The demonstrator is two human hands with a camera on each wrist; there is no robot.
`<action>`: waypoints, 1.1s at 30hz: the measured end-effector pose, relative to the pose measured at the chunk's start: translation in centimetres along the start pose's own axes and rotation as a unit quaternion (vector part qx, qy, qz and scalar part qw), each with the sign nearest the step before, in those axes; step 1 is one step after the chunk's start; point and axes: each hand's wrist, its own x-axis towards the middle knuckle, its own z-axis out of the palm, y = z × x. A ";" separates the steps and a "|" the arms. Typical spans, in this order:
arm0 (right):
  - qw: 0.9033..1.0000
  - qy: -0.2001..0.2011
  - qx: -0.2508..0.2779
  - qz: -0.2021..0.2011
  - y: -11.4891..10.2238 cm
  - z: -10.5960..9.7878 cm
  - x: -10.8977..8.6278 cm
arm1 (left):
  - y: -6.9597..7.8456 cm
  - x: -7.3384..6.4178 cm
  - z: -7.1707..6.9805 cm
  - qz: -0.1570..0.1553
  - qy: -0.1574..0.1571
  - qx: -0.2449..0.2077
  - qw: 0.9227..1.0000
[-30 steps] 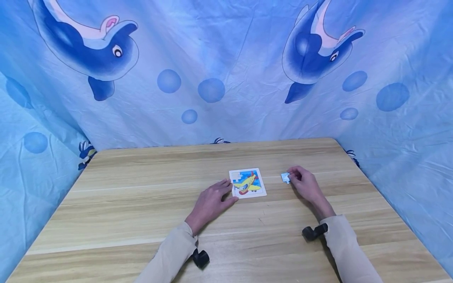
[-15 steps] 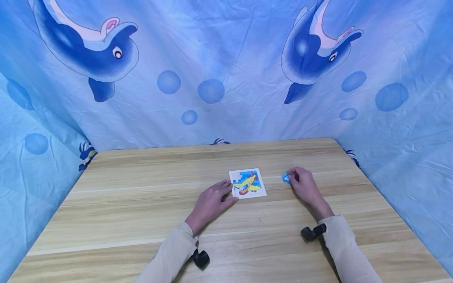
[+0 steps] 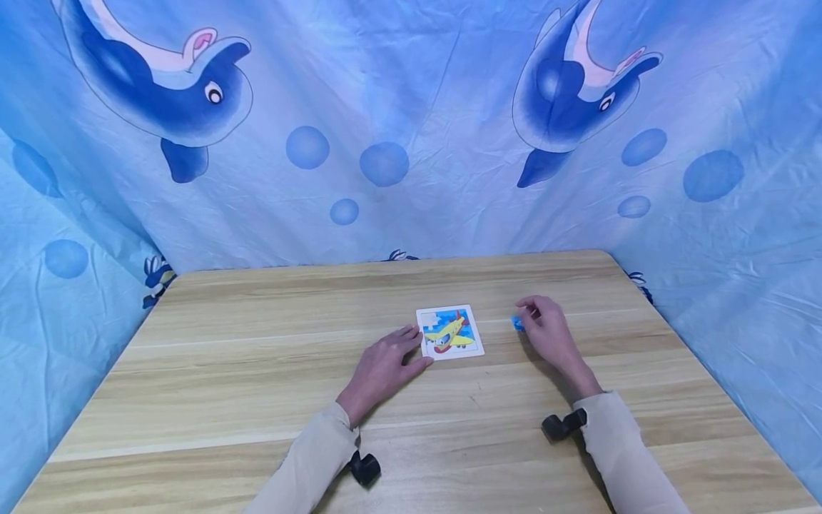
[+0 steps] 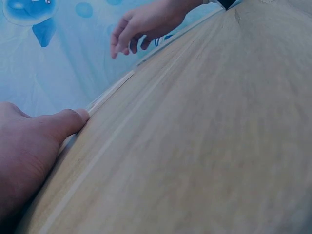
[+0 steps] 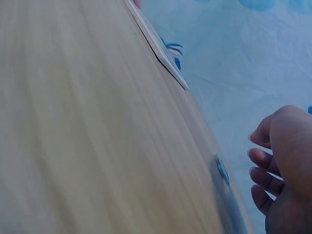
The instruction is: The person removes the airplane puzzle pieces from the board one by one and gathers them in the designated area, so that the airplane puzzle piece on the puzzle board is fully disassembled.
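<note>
A small square jigsaw puzzle point(image 3: 452, 335) with a white border and a yellow cartoon airplane lies on the table. At its upper left is a pale gap in the shape of a piece. My left hand point(image 3: 384, 368) rests at the puzzle's lower left corner, fingers along the left edge and thumb at the bottom edge. To the right, a blue puzzle piece point(image 3: 516, 323) lies flat, partly hidden by my right hand point(image 3: 549, 332). In the right wrist view, the loosely curled right hand hovers above the table, apart from the puzzle piece point(image 5: 222, 169).
The wooden table point(image 3: 257, 414) extends around both hands. A blue curtain point(image 3: 398, 86) printed with dolphins and bubbles hangs behind and along both sides. Black wrist cameras point(image 3: 366, 471) sit at both sleeves.
The right hand has let go of the puzzle piece and risen slightly above it. The piece's visible face has turned from pale to deeper blue. The left hand and the puzzle stay put.
</note>
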 end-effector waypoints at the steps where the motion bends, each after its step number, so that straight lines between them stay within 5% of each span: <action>1: 1.000 -0.001 0.006 -0.008 -0.3 0.2 0.0 | 0.0 0.0 0.0 0.001 0.001 0.000 1.000; 9: 0.998 -0.044 0.028 -0.031 -2.6 2.9 0.4 | 0.0 0.0 0.1 0.004 0.004 0.000 1.000; 23: 0.989 -0.151 0.002 -0.005 -5.3 6.8 1.5 | -0.1 0.0 -0.1 0.008 0.007 -0.005 1.000; 33: 0.988 -0.143 -0.056 -0.008 -5.8 8.9 2.5 | -0.1 0.1 -0.1 0.011 0.004 0.003 1.000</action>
